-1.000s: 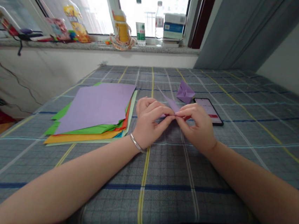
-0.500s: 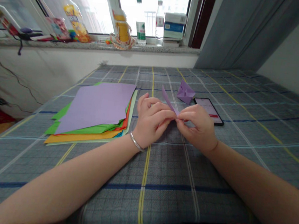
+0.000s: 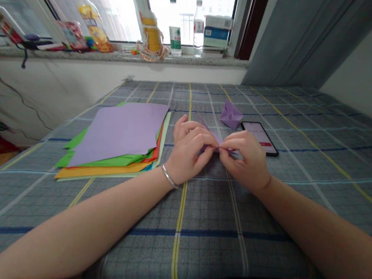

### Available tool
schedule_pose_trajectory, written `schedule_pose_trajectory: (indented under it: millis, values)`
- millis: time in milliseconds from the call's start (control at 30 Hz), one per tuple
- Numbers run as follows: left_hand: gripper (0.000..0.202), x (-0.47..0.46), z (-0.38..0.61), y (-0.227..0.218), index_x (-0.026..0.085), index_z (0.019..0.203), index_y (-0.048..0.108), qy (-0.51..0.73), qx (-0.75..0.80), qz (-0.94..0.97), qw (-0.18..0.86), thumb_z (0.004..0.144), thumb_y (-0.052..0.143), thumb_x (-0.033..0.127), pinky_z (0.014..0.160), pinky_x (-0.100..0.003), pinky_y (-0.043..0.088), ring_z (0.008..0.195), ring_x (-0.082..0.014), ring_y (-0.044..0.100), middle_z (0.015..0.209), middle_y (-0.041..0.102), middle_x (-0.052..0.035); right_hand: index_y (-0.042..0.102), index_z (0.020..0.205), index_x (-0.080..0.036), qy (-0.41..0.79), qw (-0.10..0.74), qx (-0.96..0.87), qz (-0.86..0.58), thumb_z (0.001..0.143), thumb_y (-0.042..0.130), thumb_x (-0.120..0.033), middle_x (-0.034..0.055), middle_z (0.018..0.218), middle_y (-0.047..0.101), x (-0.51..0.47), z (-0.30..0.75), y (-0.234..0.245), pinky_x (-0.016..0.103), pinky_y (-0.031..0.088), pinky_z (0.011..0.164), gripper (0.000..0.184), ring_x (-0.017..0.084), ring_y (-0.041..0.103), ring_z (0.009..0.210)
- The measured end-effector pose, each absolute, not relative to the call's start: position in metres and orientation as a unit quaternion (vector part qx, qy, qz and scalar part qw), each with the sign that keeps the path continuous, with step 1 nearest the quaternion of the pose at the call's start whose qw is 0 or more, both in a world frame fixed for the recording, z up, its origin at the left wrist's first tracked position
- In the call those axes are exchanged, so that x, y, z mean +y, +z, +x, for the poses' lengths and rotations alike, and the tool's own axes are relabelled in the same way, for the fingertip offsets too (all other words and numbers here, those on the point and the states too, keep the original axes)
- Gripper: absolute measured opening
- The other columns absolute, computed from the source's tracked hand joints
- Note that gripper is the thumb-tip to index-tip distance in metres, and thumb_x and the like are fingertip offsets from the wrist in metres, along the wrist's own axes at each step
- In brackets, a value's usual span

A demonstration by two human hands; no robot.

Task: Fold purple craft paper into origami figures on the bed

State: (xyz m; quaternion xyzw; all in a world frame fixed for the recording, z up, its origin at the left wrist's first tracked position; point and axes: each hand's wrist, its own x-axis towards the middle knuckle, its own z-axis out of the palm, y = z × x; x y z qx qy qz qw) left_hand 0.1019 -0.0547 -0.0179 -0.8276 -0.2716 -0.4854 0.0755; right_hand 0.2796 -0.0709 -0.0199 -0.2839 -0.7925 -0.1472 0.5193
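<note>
- My left hand (image 3: 187,153) and right hand (image 3: 246,163) meet, fingers (image 3: 229,146) pressed together, pinching a lilac paper fold (image 3: 213,137) between them.
- Just ahead of my right fingers lie a folded lilac paper figure (image 3: 231,115) and a smartphone (image 3: 259,137).
- Left of my left fingers sits a coloured paper stack (image 3: 117,137).
- I judge I'm mid-fold; the next move calls for firming this crease.

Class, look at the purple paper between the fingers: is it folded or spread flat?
Folded: the purple paper narrows to a creased point, pinched between the left hand and the right hand, not lying as a flat sheet.
</note>
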Motion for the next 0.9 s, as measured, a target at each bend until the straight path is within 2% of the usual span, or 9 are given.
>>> schedule_pose_trajectory:
  millis: [233,333,400,467,600,667,733,800,900]
  values:
    - [0.009,-0.053,0.101,-0.018,0.026,0.084,0.059,-0.487,-0.254,-0.831,0.083,0.089,0.053,0.022,0.111,-0.049,0.025,0.096,-0.0189,0.054,0.085,0.066,0.0022,0.053,0.082,-0.024,-0.140,0.520,-0.795,-0.279,0.077,0.058,-0.008,0.0006,0.078,0.061,-0.072,0.278,-0.018,0.033,0.049,0.068,0.018,0.017,0.058,0.074]
    - [0.009,-0.053,0.102,-0.020,0.026,0.094,0.060,-0.489,-0.261,-0.828,0.083,0.090,0.053,0.025,0.111,-0.048,0.026,0.096,-0.0191,0.053,0.088,0.064,0.0005,0.052,0.082,-0.024,-0.138,0.522,-0.796,-0.273,0.076,0.058,-0.007,0.0011,0.077,0.061,-0.072,0.278,-0.018,0.032,0.049,0.067,0.019,0.016,0.058,0.073]
    - [0.018,-0.051,0.102,-0.023,0.025,0.106,0.059,-0.489,-0.264,-0.828,0.080,0.088,0.054,0.027,0.110,-0.048,0.027,0.098,-0.0196,0.052,0.095,0.061,-0.0019,0.052,0.082,-0.023,-0.140,0.523,-0.796,-0.272,0.076,0.059,-0.007,0.0012,0.078,0.062,-0.071,0.277,-0.018,0.032,0.049,0.066,0.019,0.016,0.058,0.073]
    - [0.024,-0.046,0.102,-0.026,0.025,0.109,0.061,-0.481,-0.272,-0.830,0.072,0.086,0.056,0.026,0.107,-0.046,0.030,0.104,-0.0207,0.050,0.105,0.055,-0.0042,0.052,0.082,-0.024,-0.150,0.521,-0.794,-0.274,0.076,0.058,-0.007,0.0008,0.078,0.062,-0.072,0.278,-0.018,0.032,0.049,0.067,0.019,0.016,0.058,0.073]
    - [0.019,-0.029,0.097,-0.031,0.024,0.098,0.067,-0.502,-0.355,-0.788,0.034,0.080,0.060,0.020,0.098,-0.040,0.039,0.110,-0.0223,0.045,0.115,0.047,-0.0058,0.055,0.082,-0.025,-0.177,0.502,-0.807,-0.256,0.077,0.059,-0.008,-0.0002,0.077,0.064,-0.073,0.279,-0.019,0.032,0.049,0.068,0.018,0.017,0.059,0.074]
    - [0.015,-0.019,0.094,-0.034,0.024,0.091,0.069,-0.535,-0.420,-0.733,0.004,0.077,0.064,0.021,0.096,-0.040,0.040,0.109,-0.0232,0.044,0.110,0.049,-0.0056,0.058,0.083,-0.025,-0.184,0.470,-0.829,-0.243,0.078,0.060,-0.010,0.0000,0.079,0.066,-0.074,0.280,-0.019,0.032,0.049,0.069,0.016,0.017,0.059,0.075]
    - [0.015,-0.010,0.091,-0.038,0.023,0.090,0.070,-0.547,-0.449,-0.700,-0.096,0.076,0.064,0.021,0.089,-0.036,0.044,0.098,-0.0207,0.049,0.099,0.053,-0.0046,0.061,0.085,-0.024,-0.182,0.420,-0.856,-0.241,0.081,0.060,-0.014,0.0007,0.083,0.067,-0.072,0.281,-0.021,0.033,0.050,0.072,0.011,0.017,0.059,0.078]
    - [0.019,-0.003,0.090,-0.042,0.022,0.097,0.068,-0.532,-0.426,-0.671,-0.292,0.083,0.055,0.025,0.075,-0.030,0.048,0.082,-0.0160,0.054,0.091,0.059,-0.0031,0.064,0.085,-0.024,-0.164,0.373,-0.879,-0.247,0.084,0.059,-0.019,0.0011,0.086,0.068,-0.069,0.281,-0.023,0.034,0.050,0.077,0.007,0.019,0.059,0.083]
    - [0.025,0.000,0.091,-0.047,0.020,0.103,0.065,-0.531,-0.397,-0.539,-0.519,0.088,0.048,0.031,0.063,-0.024,0.049,0.073,-0.0128,0.059,0.093,0.065,-0.0032,0.065,0.085,-0.023,-0.086,0.326,-0.906,-0.255,0.088,0.056,-0.021,0.0016,0.087,0.069,-0.063,0.281,-0.027,0.035,0.050,0.083,0.010,0.019,0.060,0.090]
